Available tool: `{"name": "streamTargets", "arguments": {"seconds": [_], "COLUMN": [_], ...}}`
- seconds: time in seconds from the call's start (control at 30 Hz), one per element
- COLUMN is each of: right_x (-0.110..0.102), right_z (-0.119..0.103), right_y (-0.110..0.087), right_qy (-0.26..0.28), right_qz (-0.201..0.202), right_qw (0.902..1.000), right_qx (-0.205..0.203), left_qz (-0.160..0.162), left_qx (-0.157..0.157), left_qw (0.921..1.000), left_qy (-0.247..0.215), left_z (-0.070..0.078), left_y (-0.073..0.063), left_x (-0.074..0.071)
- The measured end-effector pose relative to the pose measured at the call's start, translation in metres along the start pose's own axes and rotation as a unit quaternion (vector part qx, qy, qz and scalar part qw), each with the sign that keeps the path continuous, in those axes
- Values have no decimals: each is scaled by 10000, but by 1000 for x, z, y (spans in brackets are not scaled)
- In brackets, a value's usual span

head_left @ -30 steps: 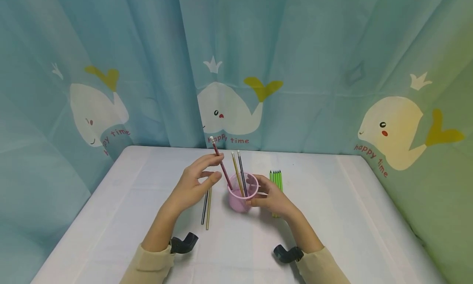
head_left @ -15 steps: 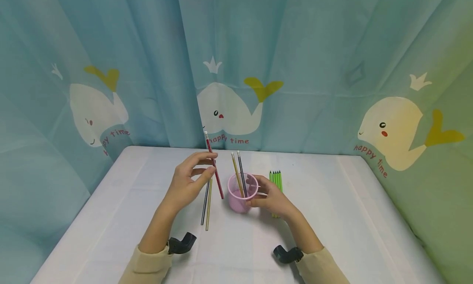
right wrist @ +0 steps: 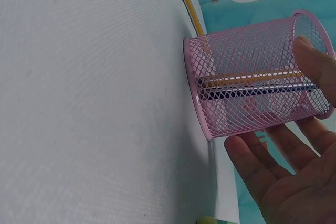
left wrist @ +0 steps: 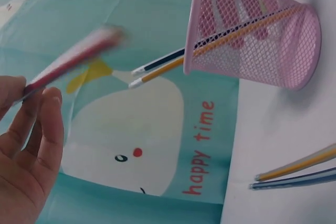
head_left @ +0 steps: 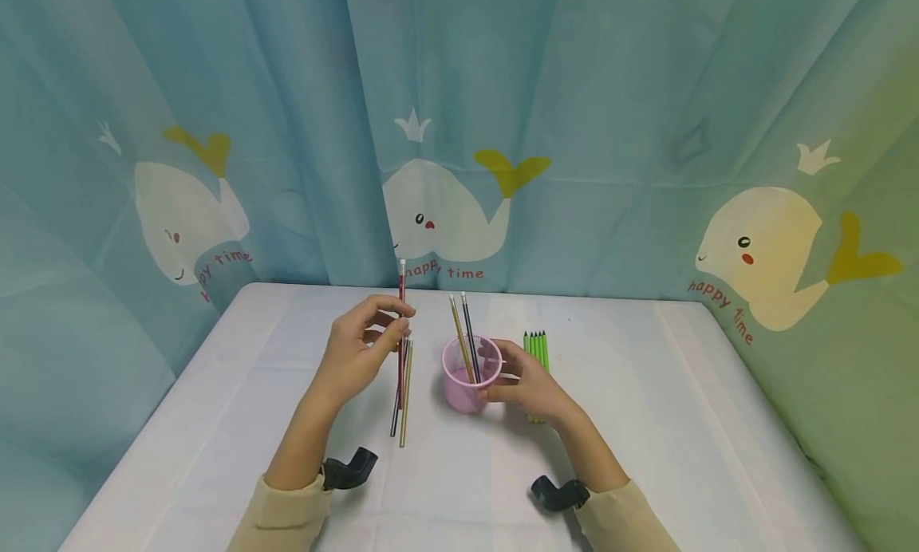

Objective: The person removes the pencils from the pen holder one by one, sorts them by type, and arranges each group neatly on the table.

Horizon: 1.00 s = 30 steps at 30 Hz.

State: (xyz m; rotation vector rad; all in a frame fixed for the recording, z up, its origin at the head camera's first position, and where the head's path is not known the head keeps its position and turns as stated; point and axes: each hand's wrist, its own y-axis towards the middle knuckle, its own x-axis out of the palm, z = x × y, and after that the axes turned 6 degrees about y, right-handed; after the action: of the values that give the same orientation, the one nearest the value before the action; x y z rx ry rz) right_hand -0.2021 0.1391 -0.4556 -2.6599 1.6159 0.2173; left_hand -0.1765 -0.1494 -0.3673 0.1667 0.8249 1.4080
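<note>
My left hand (head_left: 355, 352) pinches a red pencil (head_left: 402, 285) between thumb and fingers, its white eraser end up. The pencil stands nearly upright over two pencils on the table, one gold (head_left: 406, 408) and one dark (head_left: 395, 416); in the left wrist view the red pencil (left wrist: 68, 62) is blurred. To the right, a pink mesh pencil cup (head_left: 462, 399) stands upright, holding a gold pencil (head_left: 458, 322) and a dark blue pencil (head_left: 469, 321), eraser ends up. With thumb and fingers round its right side, my right hand (head_left: 538, 388) grips the cup (right wrist: 247, 51).
Several green pencils (head_left: 535, 345) lie side by side behind and right of the right hand, tips away from me, partly hidden. A white cloth covers the table (head_left: 646, 424). A blue whale-print curtain (head_left: 610, 177) hangs along the back edge.
The red pencil has left the cup, moved left and swung from a slant to nearly upright over the two loose pencils, with my left hand. Right hand and cup have stayed put.
</note>
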Motion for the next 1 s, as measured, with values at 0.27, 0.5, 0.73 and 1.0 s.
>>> {"name": "streamTargets", "arguments": {"seconds": [0.27,0.5,0.73,1.0], "right_x": [0,0,0,1], "right_z": [0,0,0,0], "right_y": [0,1,0,0], "right_qy": [-30,-65,-73,-39], "right_qz": [23,28,66,63], "right_qw": [10000,10000,10000,10000], "right_qx": [1,-24,-4,-2], "left_qz": [-8,-99,-122,-222], "left_qx": [-228,-877,-1474,-1750], "left_qw": [9997,9960,9885,9839], "left_qy": [-47,121,327,275], "left_z": [-2,-7,-15,-26], "left_y": [1,1,3,1], "left_x": [-5,-10,-13,-16]}}
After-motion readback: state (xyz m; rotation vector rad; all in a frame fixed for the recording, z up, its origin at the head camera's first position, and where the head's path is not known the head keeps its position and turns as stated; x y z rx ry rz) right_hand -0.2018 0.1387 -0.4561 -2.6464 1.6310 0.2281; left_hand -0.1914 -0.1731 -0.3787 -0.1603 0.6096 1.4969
